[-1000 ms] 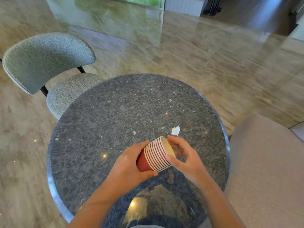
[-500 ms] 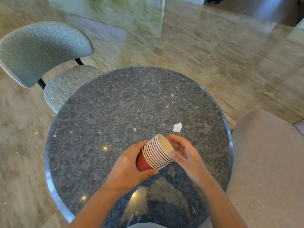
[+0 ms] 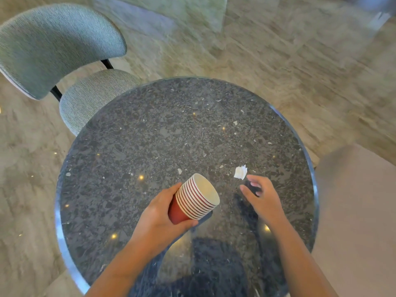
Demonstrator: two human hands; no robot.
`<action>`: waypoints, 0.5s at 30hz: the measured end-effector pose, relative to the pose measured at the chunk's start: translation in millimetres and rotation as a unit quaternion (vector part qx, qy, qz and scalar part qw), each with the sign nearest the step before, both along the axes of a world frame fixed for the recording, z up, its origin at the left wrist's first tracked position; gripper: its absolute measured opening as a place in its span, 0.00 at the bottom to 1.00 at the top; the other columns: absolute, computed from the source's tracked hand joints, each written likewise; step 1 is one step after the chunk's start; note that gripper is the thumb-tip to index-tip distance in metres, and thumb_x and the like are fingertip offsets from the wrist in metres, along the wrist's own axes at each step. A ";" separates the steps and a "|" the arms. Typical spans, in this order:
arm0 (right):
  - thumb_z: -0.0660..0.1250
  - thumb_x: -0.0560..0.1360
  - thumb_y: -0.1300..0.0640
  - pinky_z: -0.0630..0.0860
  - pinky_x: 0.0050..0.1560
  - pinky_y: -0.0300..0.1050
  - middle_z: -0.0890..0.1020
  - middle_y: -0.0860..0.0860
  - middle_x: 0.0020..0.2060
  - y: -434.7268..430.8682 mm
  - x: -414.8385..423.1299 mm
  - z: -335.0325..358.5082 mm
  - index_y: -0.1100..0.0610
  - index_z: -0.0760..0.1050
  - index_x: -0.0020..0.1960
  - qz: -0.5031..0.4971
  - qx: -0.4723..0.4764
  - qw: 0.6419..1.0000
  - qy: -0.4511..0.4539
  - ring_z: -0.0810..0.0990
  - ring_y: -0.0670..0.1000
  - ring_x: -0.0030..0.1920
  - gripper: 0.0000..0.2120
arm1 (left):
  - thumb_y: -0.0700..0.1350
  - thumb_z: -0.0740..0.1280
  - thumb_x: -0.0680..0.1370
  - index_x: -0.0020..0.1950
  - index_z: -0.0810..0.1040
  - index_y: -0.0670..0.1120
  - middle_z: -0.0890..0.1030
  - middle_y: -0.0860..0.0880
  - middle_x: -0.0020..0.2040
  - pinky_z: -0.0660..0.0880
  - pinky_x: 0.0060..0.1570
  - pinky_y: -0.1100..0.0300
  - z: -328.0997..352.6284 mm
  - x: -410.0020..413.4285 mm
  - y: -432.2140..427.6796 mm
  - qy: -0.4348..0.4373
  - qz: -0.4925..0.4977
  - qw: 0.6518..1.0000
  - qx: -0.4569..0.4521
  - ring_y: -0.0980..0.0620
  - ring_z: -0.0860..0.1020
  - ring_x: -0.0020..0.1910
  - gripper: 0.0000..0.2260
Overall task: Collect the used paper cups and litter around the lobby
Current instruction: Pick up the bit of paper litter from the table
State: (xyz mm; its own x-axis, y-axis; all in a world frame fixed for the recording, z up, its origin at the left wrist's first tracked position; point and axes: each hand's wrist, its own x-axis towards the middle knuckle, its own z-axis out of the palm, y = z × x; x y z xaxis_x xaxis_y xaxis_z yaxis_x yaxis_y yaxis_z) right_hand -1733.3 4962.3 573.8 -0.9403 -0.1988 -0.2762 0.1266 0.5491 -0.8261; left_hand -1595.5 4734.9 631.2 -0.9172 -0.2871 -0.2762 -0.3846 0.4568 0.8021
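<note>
At the far left, a grey-green upholstered chair (image 3: 64,50) stands on the marble floor (image 3: 278,61), with its seat at the rim of the round dark stone table (image 3: 150,136).

Over the near half of the table, the left hand (image 3: 158,219) grips a nested stack of paper cups (image 3: 197,200). The fingers and thumb are curled round the red base. The stack is tilted, with its open mouth facing up and to the right.

To the right of the stack, a small white paper scrap (image 3: 240,172) lies on the tabletop.

The right hand (image 3: 263,200) is just beside the scrap, on its near side. Its fingers are loosely bent and apart from the thumb, and it holds nothing. The fingertips are blurred, so contact with the tabletop cannot be determined.

At the far right, a beige upholstered seat (image 3: 360,211) adjoins the table rim.
</note>
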 end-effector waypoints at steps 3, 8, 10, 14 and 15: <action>0.68 0.72 0.55 0.67 0.51 0.40 0.72 0.47 0.52 -5.1 -17.4 -8.3 0.52 0.72 0.57 0.003 0.031 0.999 0.027 0.72 0.47 0.54 0.14 | 0.53 0.78 0.61 0.67 0.66 0.59 0.74 0.62 0.60 0.69 0.59 0.62 -2.7 -5.5 -2.3 0.004 -0.005 1.000 -0.020 0.63 0.72 0.59 0.38; 0.69 0.72 0.56 0.68 0.49 0.41 0.74 0.49 0.50 -15.8 -33.3 -19.8 0.55 0.75 0.54 0.020 0.096 0.992 0.073 0.72 0.49 0.51 0.11 | 0.54 0.78 0.62 0.68 0.67 0.57 0.74 0.62 0.60 0.69 0.59 0.63 -6.9 -11.9 -5.7 -0.002 -0.007 0.999 -0.034 0.63 0.72 0.58 0.37; 0.68 0.72 0.55 0.68 0.49 0.41 0.74 0.49 0.49 -19.1 -36.4 -23.7 0.55 0.76 0.53 0.027 0.119 0.990 0.077 0.71 0.49 0.51 0.10 | 0.55 0.77 0.62 0.67 0.67 0.57 0.74 0.62 0.59 0.69 0.58 0.64 -8.7 -14.5 -5.5 -0.008 -0.010 0.999 -0.041 0.63 0.72 0.58 0.37; 0.69 0.71 0.55 0.66 0.45 0.40 0.70 0.47 0.46 -24.4 -38.3 -28.2 0.54 0.76 0.52 0.025 0.157 0.983 0.095 0.70 0.50 0.51 0.11 | 0.55 0.77 0.62 0.67 0.66 0.59 0.74 0.63 0.58 0.70 0.58 0.63 -11.3 -18.7 -4.1 -0.015 -0.010 0.999 -0.043 0.64 0.72 0.58 0.36; 0.69 0.71 0.56 0.66 0.44 0.40 0.70 0.47 0.46 -25.2 -38.0 -28.9 0.54 0.76 0.53 0.024 0.159 0.982 0.100 0.70 0.49 0.51 0.11 | 0.56 0.77 0.62 0.67 0.65 0.59 0.74 0.63 0.59 0.71 0.58 0.62 -11.5 -19.7 -3.3 -0.019 -0.011 0.999 -0.040 0.63 0.72 0.58 0.36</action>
State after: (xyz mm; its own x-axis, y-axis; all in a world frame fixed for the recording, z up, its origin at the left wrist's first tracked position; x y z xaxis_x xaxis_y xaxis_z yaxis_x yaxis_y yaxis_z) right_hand -1771.2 4937.1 544.9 -0.9739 -0.1771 -0.1423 -0.0523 0.7842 -0.6183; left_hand -1615.2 4731.6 619.7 -0.9127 -0.2900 -0.2879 -0.4034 0.5269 0.7481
